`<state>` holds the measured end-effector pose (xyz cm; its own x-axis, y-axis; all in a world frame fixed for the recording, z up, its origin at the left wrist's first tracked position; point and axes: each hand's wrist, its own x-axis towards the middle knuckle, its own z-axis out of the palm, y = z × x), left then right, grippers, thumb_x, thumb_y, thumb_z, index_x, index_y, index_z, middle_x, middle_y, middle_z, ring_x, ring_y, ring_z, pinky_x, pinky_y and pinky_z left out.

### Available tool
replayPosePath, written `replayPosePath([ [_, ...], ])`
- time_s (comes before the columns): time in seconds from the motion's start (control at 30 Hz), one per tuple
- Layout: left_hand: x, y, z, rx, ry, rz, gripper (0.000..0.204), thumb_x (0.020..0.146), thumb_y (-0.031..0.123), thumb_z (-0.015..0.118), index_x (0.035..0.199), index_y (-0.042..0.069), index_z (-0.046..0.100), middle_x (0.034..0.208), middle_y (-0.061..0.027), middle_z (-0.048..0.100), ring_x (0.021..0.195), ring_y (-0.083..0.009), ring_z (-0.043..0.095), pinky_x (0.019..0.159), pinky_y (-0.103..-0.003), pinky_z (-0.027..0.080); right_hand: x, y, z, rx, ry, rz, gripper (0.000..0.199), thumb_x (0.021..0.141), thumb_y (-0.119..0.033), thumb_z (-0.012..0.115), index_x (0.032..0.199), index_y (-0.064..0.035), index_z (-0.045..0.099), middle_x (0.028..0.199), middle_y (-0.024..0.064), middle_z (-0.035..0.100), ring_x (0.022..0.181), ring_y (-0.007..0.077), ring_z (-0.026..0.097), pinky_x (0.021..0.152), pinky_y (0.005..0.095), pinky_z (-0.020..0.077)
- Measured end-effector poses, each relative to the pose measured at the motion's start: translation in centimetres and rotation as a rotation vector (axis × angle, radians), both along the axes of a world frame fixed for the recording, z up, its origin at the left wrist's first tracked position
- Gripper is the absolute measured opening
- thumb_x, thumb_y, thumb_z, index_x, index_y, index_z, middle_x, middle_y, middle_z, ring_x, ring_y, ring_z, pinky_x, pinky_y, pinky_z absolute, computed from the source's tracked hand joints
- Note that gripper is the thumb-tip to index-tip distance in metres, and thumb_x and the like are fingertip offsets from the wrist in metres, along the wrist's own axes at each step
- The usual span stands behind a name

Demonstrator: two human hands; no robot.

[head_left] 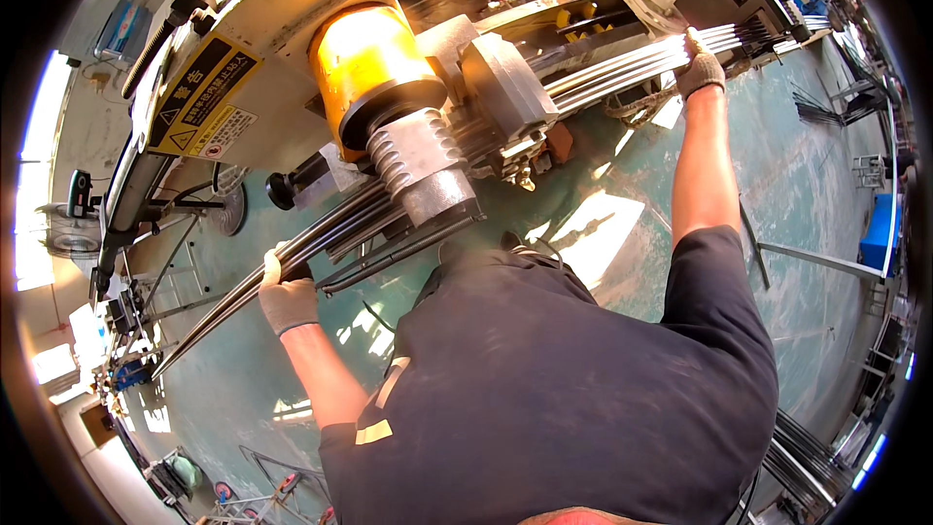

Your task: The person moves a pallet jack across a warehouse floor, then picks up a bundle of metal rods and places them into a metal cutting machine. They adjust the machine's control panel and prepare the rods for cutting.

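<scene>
A bundle of long, thin metal rods [340, 218] runs from the lower left, past the middle of a machine, to the upper right. My left hand [290, 299], in a light work glove, is wrapped round the rods left of the machine; its far fingers are partly hidden. With the arm stretched out, my right hand [702, 70], also gloved, grips the rods near their right part. Between my hands, a ribbed metal cylinder [420, 165] under a yellow cylinder [379, 68] stands over the bundle. Beside it is a grey metal block [507, 83].
A warning label [202, 97] marks the machine's left housing. Behind my left hand stand a fan [73, 230] and metal frames. More rods [812, 457] lie at the lower right, and a blue box [880, 233] stands at the right. The floor [807, 282] is green.
</scene>
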<state>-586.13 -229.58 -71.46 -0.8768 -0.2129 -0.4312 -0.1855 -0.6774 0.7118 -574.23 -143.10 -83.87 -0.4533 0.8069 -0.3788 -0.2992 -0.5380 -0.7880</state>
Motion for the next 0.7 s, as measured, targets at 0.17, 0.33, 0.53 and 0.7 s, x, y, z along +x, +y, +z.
replayPosePath([
  [0.17,1.7,-1.9,-1.2,-0.056,-0.042,-0.042,0.021,0.106,0.011,0.073,0.119,-0.005,0.071,0.112,-0.0115,0.074,0.106,-0.0235,0.072,0.099,-0.035,0.061,-0.7,-17.4,6.1,-0.05,-0.045,0.081,0.024,0.094,-0.031,0.09,0.106,-0.0167,0.076,0.094,-0.0007,0.073,0.087,0.0205,0.067,0.079,0.0402,0.0557],
  [0.33,3.3,-0.8,-1.2,-0.119,0.034,-0.12,0.03,0.112,0.02,0.066,0.124,-0.007,0.07,0.123,-0.0133,0.074,0.114,-0.023,0.071,0.106,-0.036,0.058,-0.6,-18.8,7.9,-0.038,-0.064,0.12,0.02,0.095,-0.028,0.087,0.106,-0.0141,0.076,0.094,0.0028,0.075,0.088,0.0244,0.07,0.082,0.0465,0.0571],
  [0.53,1.3,0.0,0.4,-0.015,0.136,0.074,0.028,0.115,0.02,0.058,0.129,-0.003,0.062,0.129,-0.0155,0.068,0.125,-0.0304,0.064,0.119,-0.048,0.051,0.4,-15.4,6.0,0.028,0.055,0.091,0.018,0.095,-0.013,0.084,0.11,-0.0067,0.076,0.104,0.0075,0.077,0.097,0.0277,0.074,0.091,0.0446,0.0623],
  [0.7,0.0,4.0,-2.7,-1.279,0.389,-0.315,0.03,0.113,0.026,0.065,0.135,0.005,0.069,0.114,-0.0077,0.074,0.098,-0.0232,0.071,0.096,-0.035,0.057,1.6,-8.8,4.1,0.064,0.063,0.118,0.021,0.099,-0.017,0.082,0.119,-0.01,0.078,0.105,0.0072,0.077,0.102,0.0264,0.072,0.093,0.0475,0.062],
])
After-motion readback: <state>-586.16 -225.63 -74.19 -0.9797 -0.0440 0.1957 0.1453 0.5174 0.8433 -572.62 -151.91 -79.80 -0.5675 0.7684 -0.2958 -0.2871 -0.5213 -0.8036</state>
